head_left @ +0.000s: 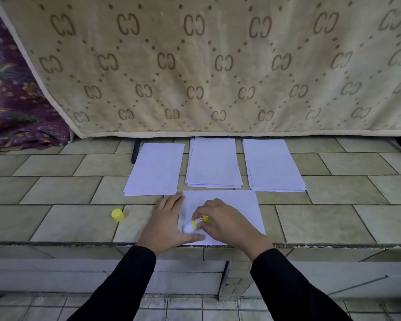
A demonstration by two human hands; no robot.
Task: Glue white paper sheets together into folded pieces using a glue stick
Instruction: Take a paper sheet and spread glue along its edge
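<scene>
From the head view we see two hands in black sleeves (130,281) on a tiled ledge (322,218). The left hand (169,222) lies flat with straight fingers and presses on the left edge of a white sheet of paper (236,202). The right hand (227,222) curls its fingers around a glue stick (196,223) and grips it over the same sheet. The white end of the glue stick points at the left hand, just beside its thumb. That end is blurry, so we cannot tell if it touches the paper.

A yellow cap (117,215) sits on the ledge, left of the left hand and apart from it. Past the fingertips of both hands lie three piles of white paper: a left pile (156,169), a middle pile (213,162) and a right pile (273,164). Behind the piles hangs a tan blanket (218,66).
</scene>
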